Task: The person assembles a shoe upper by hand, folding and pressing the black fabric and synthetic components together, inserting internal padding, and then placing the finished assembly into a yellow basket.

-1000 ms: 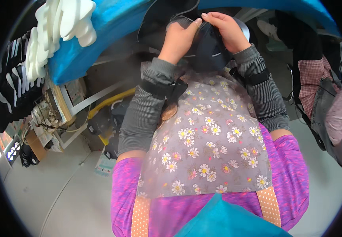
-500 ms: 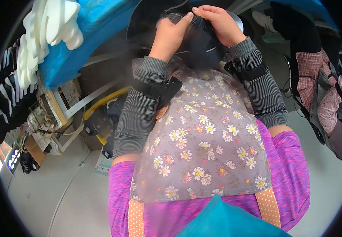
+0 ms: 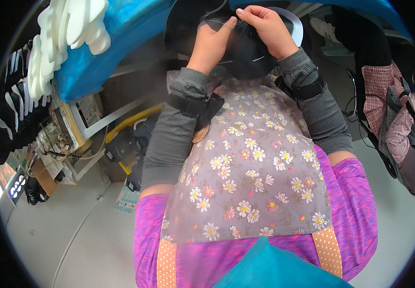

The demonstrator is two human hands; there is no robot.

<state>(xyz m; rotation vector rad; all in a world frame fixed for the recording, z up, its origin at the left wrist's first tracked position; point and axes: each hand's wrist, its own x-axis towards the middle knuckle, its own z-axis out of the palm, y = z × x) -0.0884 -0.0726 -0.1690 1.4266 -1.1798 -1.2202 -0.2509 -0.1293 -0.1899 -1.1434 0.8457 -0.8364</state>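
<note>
At the top middle, both my hands pinch the edge of a black fabric piece (image 3: 246, 55) with mesh and a pale line on it, perhaps a shoe upper. Thumb and fingers of my left hand (image 3: 210, 45) close on its left side. My right hand (image 3: 271, 32) pinches the same edge close by, fingertips near the left thumb. Beside my left hand a wide black flap (image 3: 181, 29) curves outward; I cannot tell whether it joins the piece. A white curved shape (image 3: 294, 26) shows behind my right hand. The far side of the work is cut off by the frame.
A blue-covered table (image 3: 92, 69) lies ahead and left, with white foam pieces (image 3: 90, 24) stacked on it. Black items with white strips (image 3: 13, 108) line the far left. A yellow bar (image 3: 128, 124) is below. Another person (image 3: 378, 86) sits close at right.
My view has shifted slightly, so the table and left-hand surroundings sit further right. Both hands keep their pinch. More of the white shape shows beside my right hand.
</note>
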